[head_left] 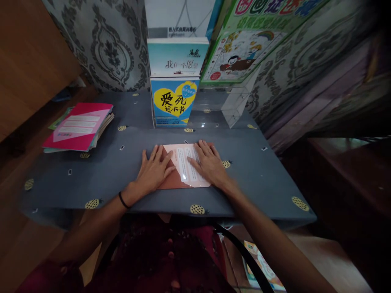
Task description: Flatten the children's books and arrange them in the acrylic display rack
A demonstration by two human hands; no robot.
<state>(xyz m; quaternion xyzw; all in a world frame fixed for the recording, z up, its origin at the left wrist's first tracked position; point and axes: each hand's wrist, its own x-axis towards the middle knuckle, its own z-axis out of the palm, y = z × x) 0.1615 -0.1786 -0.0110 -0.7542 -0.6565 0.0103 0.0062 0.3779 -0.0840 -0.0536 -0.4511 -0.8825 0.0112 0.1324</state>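
Clock: directions are read from the book under the hands, twelve being away from the person.
Brown-and-pink book point(180, 162): lies flat on the tabletop point(122, 185), near its six o'clock edge and in front of the wearer; pale panels of print show between the hands, too small to read.
Left hand point(154, 169): palm down at the book's nine o'clock side, open with fingers spread, their tips toward twelve and one; it presses on the cover and grips nothing.
Right hand point(210, 162): laid open over the three o'clock side, fingers toward eleven, thumb out across the print; no grip closed around anything.
Black band point(123, 200): around the left wrist.
Blue book point(174, 121): at twelve o'clock, upright, a yellow heart on its cover.
Teal-and-white book point(179, 59): directly above the blue one at twelve.
Green book point(247, 40): tilted, at one o'clock, with a cartoon drawing.
Clear stand point(238, 103): also at one, below the green cover.
Stacked books point(77, 126): between nine and ten o'clock, a red-and-pink cover uppermost.
Tablecloth: grey-blue, printed with yellow pineapples.
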